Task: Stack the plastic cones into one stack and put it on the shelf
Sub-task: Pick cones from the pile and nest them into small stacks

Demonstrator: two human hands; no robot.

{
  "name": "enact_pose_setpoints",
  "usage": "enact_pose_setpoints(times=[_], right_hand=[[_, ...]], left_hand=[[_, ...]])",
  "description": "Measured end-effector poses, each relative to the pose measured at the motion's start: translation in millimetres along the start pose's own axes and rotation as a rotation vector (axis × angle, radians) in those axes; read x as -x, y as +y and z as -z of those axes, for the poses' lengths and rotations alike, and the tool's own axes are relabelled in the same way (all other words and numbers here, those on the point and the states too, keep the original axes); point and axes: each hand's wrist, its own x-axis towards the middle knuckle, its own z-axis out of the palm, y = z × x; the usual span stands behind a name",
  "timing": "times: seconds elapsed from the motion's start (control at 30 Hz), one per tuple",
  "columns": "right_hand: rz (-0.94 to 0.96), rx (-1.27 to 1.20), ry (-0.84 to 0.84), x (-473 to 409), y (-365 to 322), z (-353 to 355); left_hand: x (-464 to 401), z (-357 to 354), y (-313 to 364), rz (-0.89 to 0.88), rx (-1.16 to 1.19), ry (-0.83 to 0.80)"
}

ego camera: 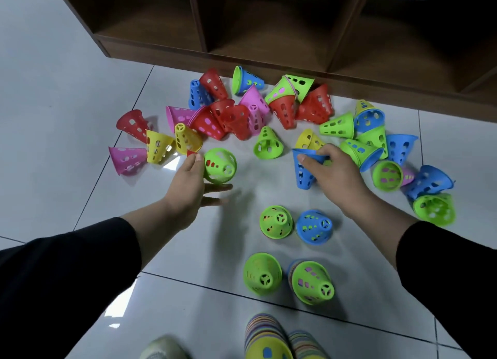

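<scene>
lots of plastic cones lie in a messy pile [242, 114] on the shiny white floor [67, 89], just in front of the dark brown wooden shelf [269, 22] at the far side. they are red, pink, yellow, green and blue. each one is wide at the bottom and small at the top, with little holes all over its sides.

the right hand [333, 170] holds a blue cone [304, 170] by its wide rim, thumb on one side and fingers curled on the other, with the small end pointing down. the left hand [188, 184] reaches to a green cone [220, 165] lying on its side. its thumb touches the cone and its long fingers are stretched out straight below (it is not gripping yet, i think).

four short stacks [290, 248] stand near the person, green or blue on top. taller stripy stacks [266, 337] sit at the near edge, beside a shoe [161, 349].

the cones look very light, thin and a bit bendy. they look smooth, so they may slide and roll. the wide rim seems the best place to pinch. they should slip over each other easily, but a tall stack may wobble.
</scene>
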Motion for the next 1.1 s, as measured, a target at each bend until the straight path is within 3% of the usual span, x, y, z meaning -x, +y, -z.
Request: enact_pose_setpoints(times=[0.2, 0.4, 0.5, 0.57, 0.7, 0.8, 0.93, 1.1], right_hand=[[0.06, -0.039, -0.058, 38, -12, 37], [0.069, 0.498, -0.311, 77, -26, 78], [0.087, 0.79, -0.436, 89, -18, 75], [0.102, 0.852, -0.448, 95, -10, 66], [0.136, 0.909, -0.388, 101, 2, 49], [0.14, 0.928, -0.35, 97, 6, 39], [0.133, 0.941, -0.364, 95, 9, 30], [0.104, 0.878, -0.375, 96, 17, 20]], left_hand=[[22, -10, 19, 0.103, 0.19, -0.108], [47, -20, 16, 0.143, 0.001, -0.249], [58, -24, 5, 0.089, -0.225, -0.306], [65, -29, 0, 0.014, -0.407, -0.329], [68, -41, 1, -0.205, -1.181, -0.41], [64, -55, 2, -0.394, -1.558, -0.475], [59, -81, -6, -0.575, -1.82, -0.547], [52, -101, -21, -0.747, -1.904, -0.515]])
